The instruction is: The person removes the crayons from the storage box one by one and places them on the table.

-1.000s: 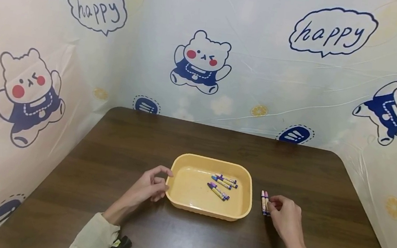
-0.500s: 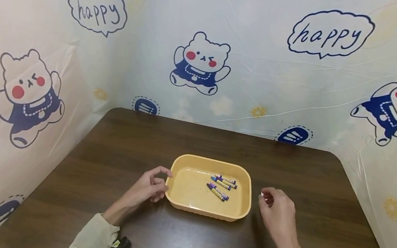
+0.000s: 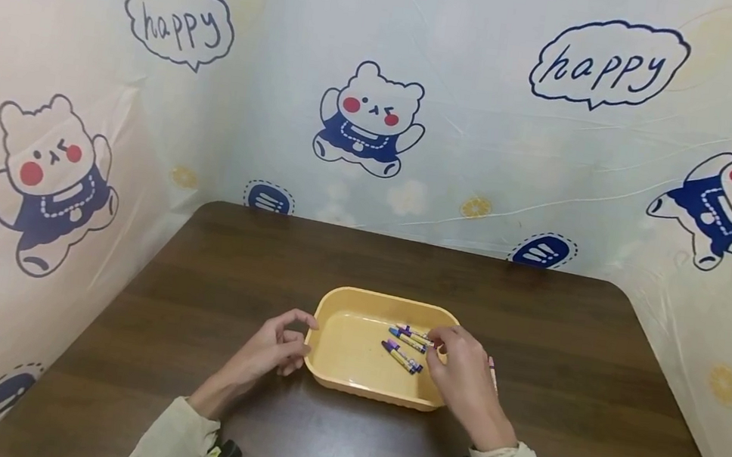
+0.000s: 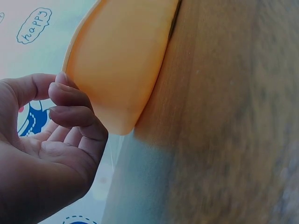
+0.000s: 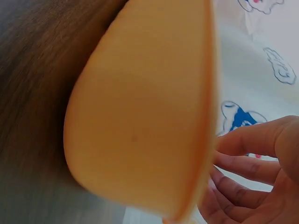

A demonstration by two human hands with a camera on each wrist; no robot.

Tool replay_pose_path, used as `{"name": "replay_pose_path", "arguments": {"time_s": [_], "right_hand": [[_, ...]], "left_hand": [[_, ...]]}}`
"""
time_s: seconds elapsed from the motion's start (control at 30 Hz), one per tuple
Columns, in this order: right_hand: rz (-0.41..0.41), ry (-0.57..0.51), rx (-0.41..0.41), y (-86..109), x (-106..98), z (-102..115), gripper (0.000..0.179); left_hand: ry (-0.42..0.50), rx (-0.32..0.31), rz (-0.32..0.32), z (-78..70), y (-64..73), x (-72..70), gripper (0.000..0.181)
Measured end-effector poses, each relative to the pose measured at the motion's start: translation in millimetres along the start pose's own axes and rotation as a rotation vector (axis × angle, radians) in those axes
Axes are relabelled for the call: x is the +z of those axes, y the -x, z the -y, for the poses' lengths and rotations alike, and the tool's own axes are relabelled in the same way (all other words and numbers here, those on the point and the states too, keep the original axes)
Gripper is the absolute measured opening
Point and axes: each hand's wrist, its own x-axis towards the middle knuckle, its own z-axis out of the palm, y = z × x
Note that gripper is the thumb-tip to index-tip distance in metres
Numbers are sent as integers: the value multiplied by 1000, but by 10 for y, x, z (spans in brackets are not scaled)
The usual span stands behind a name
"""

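Note:
A yellow plastic tray (image 3: 346, 392) stands on the table with several crayons (image 3: 402, 356) lying inside, blue, purple and pale tips showing. At its left end my left hand (image 3: 276, 343) pinches the rim; in the left wrist view the fingers (image 4: 70, 95) are bent at the tray's edge. My right hand (image 3: 468, 371) reaches over the right rim with fingertips together, pinching a crayon mostly hidden by the fingers. From the right wrist view, the tray wall (image 5: 140, 116) hides those fingertips. A pink-tipped crayon (image 3: 493, 369) lies on the table right of the tray, partly behind my right hand.
The dark wooden table (image 3: 251, 268) has rounded far corners. Printed cloth (image 3: 458, 148) with cartoon bears hangs around its back and sides. Each wrist wears a dark strapped device, the left one (image 3: 228, 455) close over the table.
My right hand has picked up a crayon from the table beside the tray and moved left over the right rim. My left hand has stayed at the tray's left end.

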Motion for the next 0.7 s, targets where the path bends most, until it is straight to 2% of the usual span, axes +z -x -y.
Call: {"name": "replay_pose_path", "arguments": {"time_s": [0.23, 0.33, 0.57, 0.7], "right_hand": [[90, -3, -19, -121, 279, -22, 14], [98, 45, -25, -114, 380, -52, 11], [87, 144, -65, -90, 477, -69, 3], [134, 165, -51, -94, 487, -71, 16]], "left_hand": [[-7, -20, -9, 4, 9, 9, 34], [-13, -23, -7, -1, 17, 18, 34], [-10, -6, -13, -17, 14, 14, 33], [-6, -12, -8, -17, 11, 15, 33]]}}
